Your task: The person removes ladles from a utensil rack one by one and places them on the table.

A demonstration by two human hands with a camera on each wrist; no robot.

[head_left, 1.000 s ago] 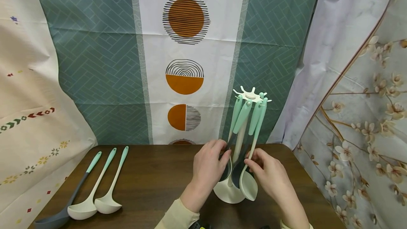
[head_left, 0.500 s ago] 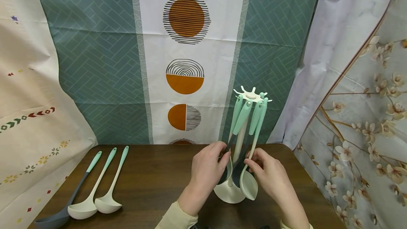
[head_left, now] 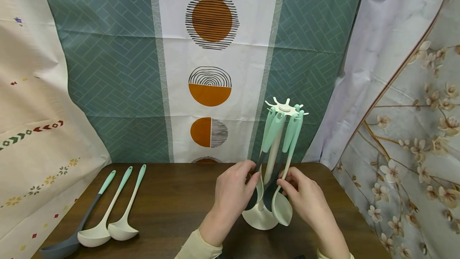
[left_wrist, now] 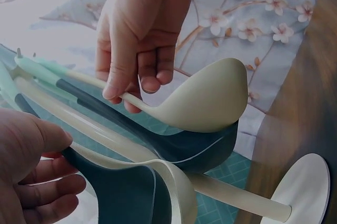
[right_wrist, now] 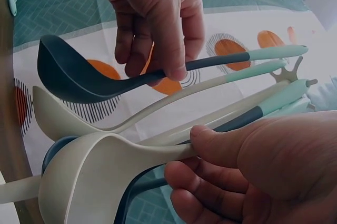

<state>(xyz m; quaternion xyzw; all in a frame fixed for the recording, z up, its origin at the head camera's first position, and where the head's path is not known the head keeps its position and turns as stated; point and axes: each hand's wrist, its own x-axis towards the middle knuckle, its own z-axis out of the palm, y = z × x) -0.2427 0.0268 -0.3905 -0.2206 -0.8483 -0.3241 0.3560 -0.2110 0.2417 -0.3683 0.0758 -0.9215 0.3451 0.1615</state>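
Behind the dark wooden surface (head_left: 172, 207) hangs a green cloth (head_left: 108, 71), its white central band (head_left: 248, 3) printed with orange-and-black round motifs (head_left: 212, 19). Cream patterned fabric (head_left: 34, 91) drapes at left; pale floral fabric (head_left: 406, 151) hangs at right.

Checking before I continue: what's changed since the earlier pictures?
The left hand and the dark ladle it pinches shifted slightly left. No grip was taken or released. The right hand still pinches the white ladle; the stand and three loose ladles stayed put.
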